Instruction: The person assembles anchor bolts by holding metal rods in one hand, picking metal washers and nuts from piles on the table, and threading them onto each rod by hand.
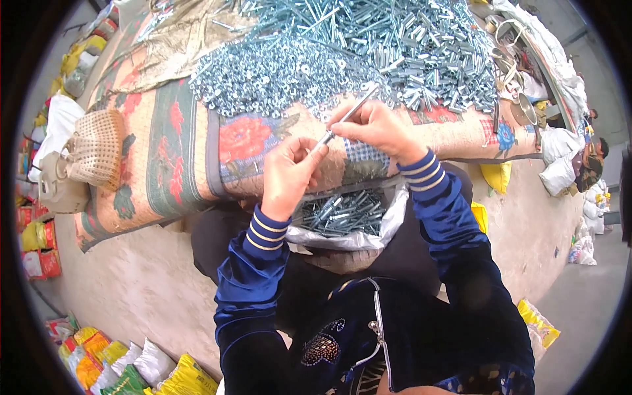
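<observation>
Both my hands meet over the front edge of the covered table, closed on one slim silver bolt that slants up to the right. My left hand pinches its lower end, where a thicker part shows between the fingertips. Higher on the shank, my right hand grips it between thumb and fingers. Just beyond lies a heap of small nuts and washers. Short metal sleeves are piled to its right, and long bolts lie behind. Between my knees, a container lined with a white sack holds several bolts.
A patterned blanket covers the table. A perforated beige basket and a plastic jug are at the left. Colourful packages lie on the floor at lower left. Another person is at far right, near white sacks.
</observation>
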Demonstrator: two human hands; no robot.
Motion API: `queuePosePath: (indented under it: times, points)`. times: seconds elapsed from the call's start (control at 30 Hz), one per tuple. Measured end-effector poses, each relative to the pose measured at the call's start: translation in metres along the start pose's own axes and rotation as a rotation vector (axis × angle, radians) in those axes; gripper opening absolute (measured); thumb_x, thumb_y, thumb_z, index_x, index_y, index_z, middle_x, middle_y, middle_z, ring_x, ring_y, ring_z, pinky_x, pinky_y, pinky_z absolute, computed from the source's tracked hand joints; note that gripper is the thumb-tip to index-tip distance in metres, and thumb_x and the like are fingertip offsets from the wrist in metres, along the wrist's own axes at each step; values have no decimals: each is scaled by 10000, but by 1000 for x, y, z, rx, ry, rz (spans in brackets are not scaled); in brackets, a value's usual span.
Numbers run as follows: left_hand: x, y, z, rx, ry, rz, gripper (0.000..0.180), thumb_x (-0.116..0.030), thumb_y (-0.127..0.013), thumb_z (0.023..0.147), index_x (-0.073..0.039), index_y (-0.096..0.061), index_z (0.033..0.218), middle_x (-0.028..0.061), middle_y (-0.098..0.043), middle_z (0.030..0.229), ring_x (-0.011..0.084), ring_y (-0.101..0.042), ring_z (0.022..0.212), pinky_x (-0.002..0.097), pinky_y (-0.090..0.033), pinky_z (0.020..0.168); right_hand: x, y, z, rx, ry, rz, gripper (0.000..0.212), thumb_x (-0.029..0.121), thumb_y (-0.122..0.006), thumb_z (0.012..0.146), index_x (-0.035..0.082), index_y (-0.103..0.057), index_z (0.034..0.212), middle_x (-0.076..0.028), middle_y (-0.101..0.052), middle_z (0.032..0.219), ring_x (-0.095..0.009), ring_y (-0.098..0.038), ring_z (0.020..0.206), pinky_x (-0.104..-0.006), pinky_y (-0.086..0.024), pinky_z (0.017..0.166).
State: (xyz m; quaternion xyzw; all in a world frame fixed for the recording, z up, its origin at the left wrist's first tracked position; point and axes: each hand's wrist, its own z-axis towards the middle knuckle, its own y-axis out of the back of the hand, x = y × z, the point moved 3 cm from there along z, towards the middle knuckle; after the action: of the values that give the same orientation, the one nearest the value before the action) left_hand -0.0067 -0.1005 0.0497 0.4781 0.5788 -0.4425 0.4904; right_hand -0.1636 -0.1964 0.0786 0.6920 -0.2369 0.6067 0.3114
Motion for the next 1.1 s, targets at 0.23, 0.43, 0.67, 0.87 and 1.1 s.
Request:
queuePosePath:
  times: [0.23,0.43,0.67,0.87,1.1]
  points:
    - [-1,-5,-4,4,-94,166,158,-145,-689,830,-17,-597,838,-9,-528,533,42,-477,449,223,-347,404,2,-10,-9,-35,91,184,209,235,-697,835,43,-672,915,50,-596,758,-19,-479,652,-185,-353,552]
    - [-12,-12,-8,-192,-478,653,195,-157,-728,757,-58,-561,780,91,-528,520,243,-507,425,339,-369,425,1,-6,-4,-157,-90,-205,258,263,-721,802,15,-652,804,48,-531,666,-20,-441,590,-209,-355,525]
    - [-12,-11,-8,-167,-453,610,180,-146,-725,755,-75,-562,777,79,-513,508,262,-510,427,344,-363,418,3,-1,-7,-95,-85,-313,264,239,-720,797,18,-656,925,58,-533,679,-6,-442,625,-210,-314,497]
    - [-11,-14,-9,-267,-626,759,186,-153,-731,759,-63,-574,801,68,-500,500,197,-488,409,323,-343,410,-8,-3,-6,-216,107,-291,261,275,-720,799,20,-698,749,75,-492,549,-11,-402,525,-233,-296,454]
    - [-10,-7,-1,119,-25,1,220,-249,-627,888,-35,-597,846,-5,-546,544,60,-494,440,207,-332,405,3,0,-8,-193,84,5,251,272,-711,814,24,-692,780,73,-517,600,-5,-410,555,-212,-289,461]
